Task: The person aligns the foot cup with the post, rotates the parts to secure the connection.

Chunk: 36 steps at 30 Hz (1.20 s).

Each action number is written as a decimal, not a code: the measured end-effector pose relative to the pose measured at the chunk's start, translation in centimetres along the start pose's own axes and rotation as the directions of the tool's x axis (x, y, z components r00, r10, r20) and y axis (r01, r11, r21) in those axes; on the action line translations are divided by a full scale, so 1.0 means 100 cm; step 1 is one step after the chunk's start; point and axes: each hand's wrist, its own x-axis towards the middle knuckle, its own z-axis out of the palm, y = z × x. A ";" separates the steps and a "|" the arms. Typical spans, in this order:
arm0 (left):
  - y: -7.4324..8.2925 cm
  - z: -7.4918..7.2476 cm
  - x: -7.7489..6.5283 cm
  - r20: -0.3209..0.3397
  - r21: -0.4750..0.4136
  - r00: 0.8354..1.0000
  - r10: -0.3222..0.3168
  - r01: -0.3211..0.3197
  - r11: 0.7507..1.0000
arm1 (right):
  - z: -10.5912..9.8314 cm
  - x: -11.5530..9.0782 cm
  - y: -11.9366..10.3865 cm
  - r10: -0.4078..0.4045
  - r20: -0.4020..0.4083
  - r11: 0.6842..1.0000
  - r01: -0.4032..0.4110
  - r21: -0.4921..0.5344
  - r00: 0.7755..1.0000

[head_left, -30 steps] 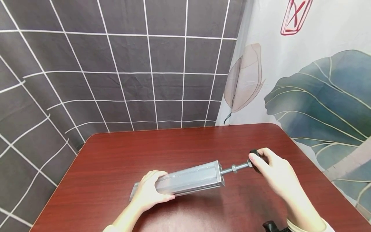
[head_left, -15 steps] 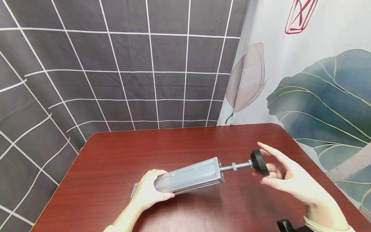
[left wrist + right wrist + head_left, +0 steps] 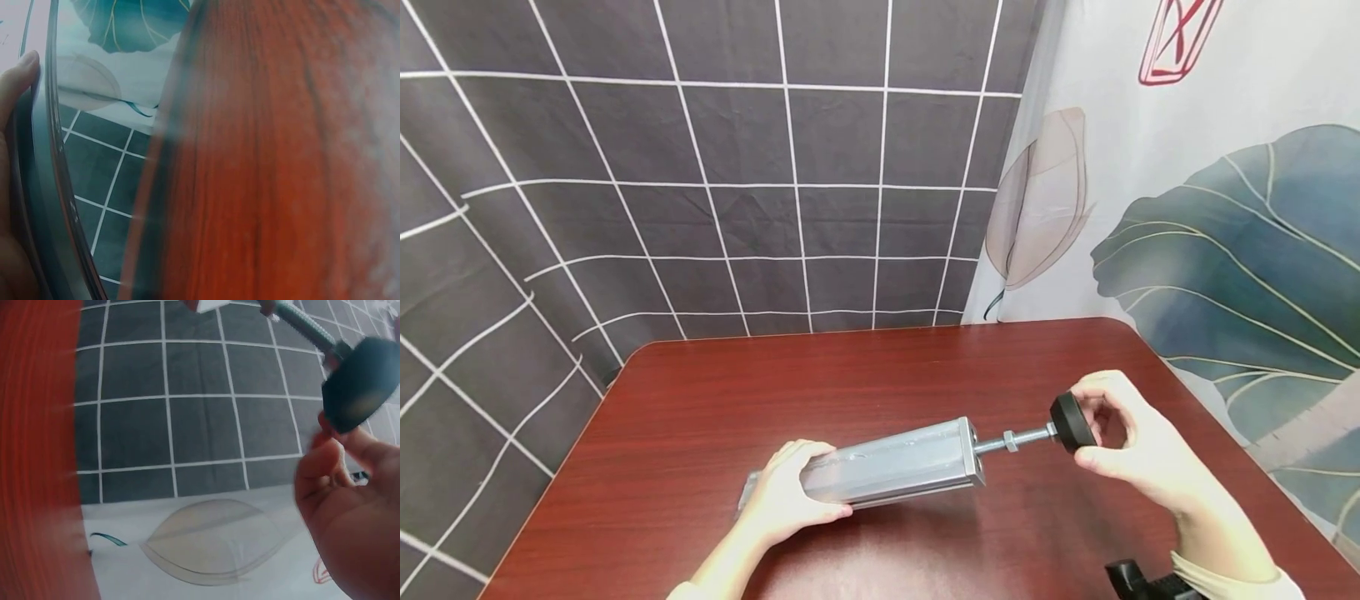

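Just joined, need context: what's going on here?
A person is handling a silver metal bar over a reddish-brown table. The left hand grips the bar near one end. A threaded rod sticks out of the other end, with a nut partway along it and a black foot at its tip. The right hand holds the foot by its edge; the foot is on the rod at this moment.

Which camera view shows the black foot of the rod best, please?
The head view: the black foot appears clear there, on the end of its threaded rod. The right wrist view shows it larger, but blurred, near the right edge. The left wrist view does not show it.
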 end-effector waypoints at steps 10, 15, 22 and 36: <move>0.000 0.001 0.001 -0.006 -0.013 1.000 -0.026 0.026 1.000 | 0.009 0.007 0.002 -0.129 -0.075 0.988 0.135 0.076 0.989; 0.003 -0.001 0.002 0.006 -0.001 0.999 -0.038 0.038 0.999 | 0.001 0.002 -0.002 -0.063 0.026 0.998 0.064 -0.008 0.998; 0.000 -0.001 0.003 -0.001 -0.007 1.000 -0.013 0.013 1.000 | -0.006 -0.003 0.001 -0.079 0.135 0.997 0.082 -0.013 0.988; -0.004 -0.001 0.001 0.010 -0.006 1.000 0.006 -0.006 1.000 | -0.007 -0.003 0.002 0.025 0.064 0.999 -0.023 -0.038 0.998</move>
